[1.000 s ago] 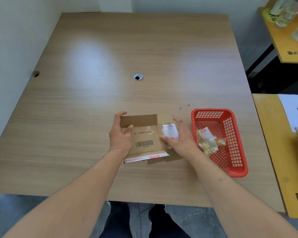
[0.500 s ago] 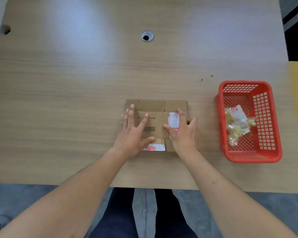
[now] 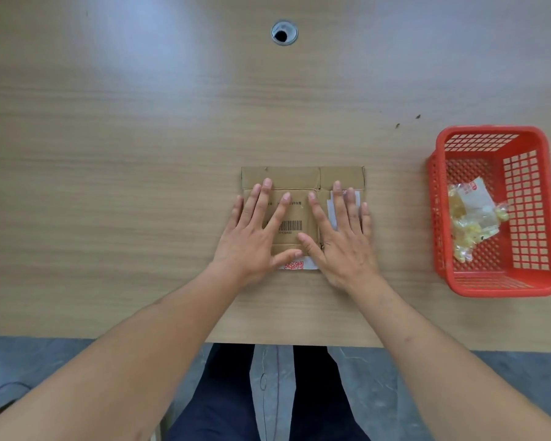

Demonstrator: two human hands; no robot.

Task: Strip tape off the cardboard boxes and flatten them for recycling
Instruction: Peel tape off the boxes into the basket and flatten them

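Observation:
A small brown cardboard box (image 3: 299,179) lies flat on the wooden table (image 3: 140,186), near its front edge. It carries a printed barcode, a white label on its right part and a white strip with red print at its near edge. My left hand (image 3: 255,232) presses flat on the left half, fingers spread and straight. On the right half my right hand (image 3: 341,237) presses down the same way, covering most of the white label. Crumpled clear tape (image 3: 471,224) lies in the red basket.
A red plastic basket (image 3: 535,281) stands on the table to the right of the box. A round cable hole (image 3: 283,32) sits in the table at the far middle. My legs and the grey floor show below the table's front edge.
Both hands went from gripping the box's sides to lying flat on it, and the box is now pressed flat. My head has tilted down, closer over the table.

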